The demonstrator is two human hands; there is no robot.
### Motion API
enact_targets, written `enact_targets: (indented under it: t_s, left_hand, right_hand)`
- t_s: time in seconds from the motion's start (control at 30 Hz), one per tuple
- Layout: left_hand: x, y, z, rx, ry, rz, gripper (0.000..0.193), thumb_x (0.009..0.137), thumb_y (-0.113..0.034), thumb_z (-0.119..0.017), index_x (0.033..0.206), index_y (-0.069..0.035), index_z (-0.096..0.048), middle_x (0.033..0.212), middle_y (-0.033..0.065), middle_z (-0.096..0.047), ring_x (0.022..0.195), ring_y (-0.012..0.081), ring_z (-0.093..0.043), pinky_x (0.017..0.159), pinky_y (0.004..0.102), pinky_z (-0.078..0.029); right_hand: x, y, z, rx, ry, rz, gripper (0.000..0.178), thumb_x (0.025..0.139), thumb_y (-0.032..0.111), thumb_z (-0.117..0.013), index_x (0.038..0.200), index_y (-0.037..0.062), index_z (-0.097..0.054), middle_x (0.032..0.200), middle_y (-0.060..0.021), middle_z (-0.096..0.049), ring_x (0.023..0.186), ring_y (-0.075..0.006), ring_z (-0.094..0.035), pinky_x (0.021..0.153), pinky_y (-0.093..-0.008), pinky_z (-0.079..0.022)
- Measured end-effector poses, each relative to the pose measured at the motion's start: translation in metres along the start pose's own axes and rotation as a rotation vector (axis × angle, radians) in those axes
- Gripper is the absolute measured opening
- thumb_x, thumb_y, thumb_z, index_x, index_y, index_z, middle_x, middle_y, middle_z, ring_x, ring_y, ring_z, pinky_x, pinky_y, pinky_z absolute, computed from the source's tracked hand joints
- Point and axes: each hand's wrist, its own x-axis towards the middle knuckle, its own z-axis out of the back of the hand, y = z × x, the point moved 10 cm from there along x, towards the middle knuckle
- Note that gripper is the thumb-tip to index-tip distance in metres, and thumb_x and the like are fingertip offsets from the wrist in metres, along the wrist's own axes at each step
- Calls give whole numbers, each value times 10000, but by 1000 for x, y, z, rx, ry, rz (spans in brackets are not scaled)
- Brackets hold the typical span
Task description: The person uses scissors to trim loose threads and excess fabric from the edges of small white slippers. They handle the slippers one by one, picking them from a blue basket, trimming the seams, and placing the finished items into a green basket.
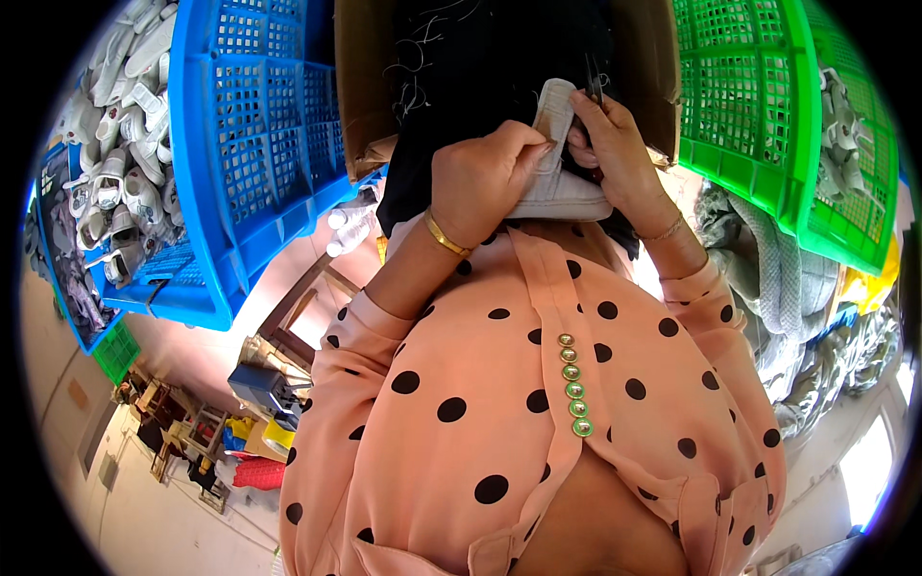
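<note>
Left hand (485, 182), tightly curled, is pinching a white shoe (567, 200) over dark cloth (461, 125), while right hand (615, 144), half-curled, is holding dark snips (594, 82) beside it, probably thread-trimming, the next cut likely calling for steadying it.

A dark cloth (499, 72) is spreading between brown cardboard walls (363, 91), and loose white threads (413, 82) are lying scattered over its left part. A white shoe piece (562, 200) is showing over the cloth's near end; whether it is touching the cloth cannot be told. On the left, a blue crate (197, 206) with latticed walls is carrying a heap of white shoes (125, 192), which are lying on one another at mixed angles. On the right, a green crate (749, 178), also latticed, is holding a smaller bunch of greyish-white pieces (838, 139) near its outer side.
</note>
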Motion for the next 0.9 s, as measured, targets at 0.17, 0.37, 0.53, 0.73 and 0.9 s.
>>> enact_targets:
  t_s: [0.17, 0.37, 0.53, 0.73, 0.9]
  left_hand:
    - [1, 42, -4, -399, 16, 365, 163, 888, -166, -696, 883, -9, -651, 754, 52, -680, 658, 73, -609, 600, 204, -475]
    - [-9, 61, -16, -619, 43, 476, 182, 969, -161, -588, 950, 19, -571, 829, 48, -642, 798, 89, -629, 721, 202, -496]
    - [-6, 52, -6, -530, -64, 358, 175, 954, -143, -591, 913, 23, -553, 806, 112, -688, 721, 134, -668, 635, 237, -510]
    - [-5, 47, -3, -558, -86, 340, 163, 957, -131, -579, 926, 22, -535, 830, 119, -695, 727, 146, -675, 630, 237, -510]
    - [-7, 46, -2, -524, -66, 348, 152, 955, -126, -579, 949, 19, -533, 852, 114, -697, 757, 132, -673, 647, 238, -516]
  right_hand:
    - [-7, 31, 8, -342, -86, 275, 299, 996, 320, -517, 927, 31, -550, 601, -7, -496, 487, -84, -428, 450, -224, -355]
    - [-46, 70, -2, -1196, -148, 660, 416, 958, 429, -542, 938, 14, -538, 614, -116, -596, 501, -278, -579, 476, -357, -456]
    - [-62, 70, -35, -1618, -32, 773, 451, 898, 500, -572, 728, 91, -489, 508, -59, -516, 461, -237, -571, 420, -331, -432]
    - [-55, 71, -52, -1782, 27, 754, 451, 913, 481, -554, 714, 77, -528, 514, -54, -536, 476, -229, -595, 424, -321, -441]
    - [-50, 69, -56, -1819, 75, 743, 425, 923, 458, -548, 746, 71, -555, 547, -64, -567, 505, -237, -620, 437, -333, -451]
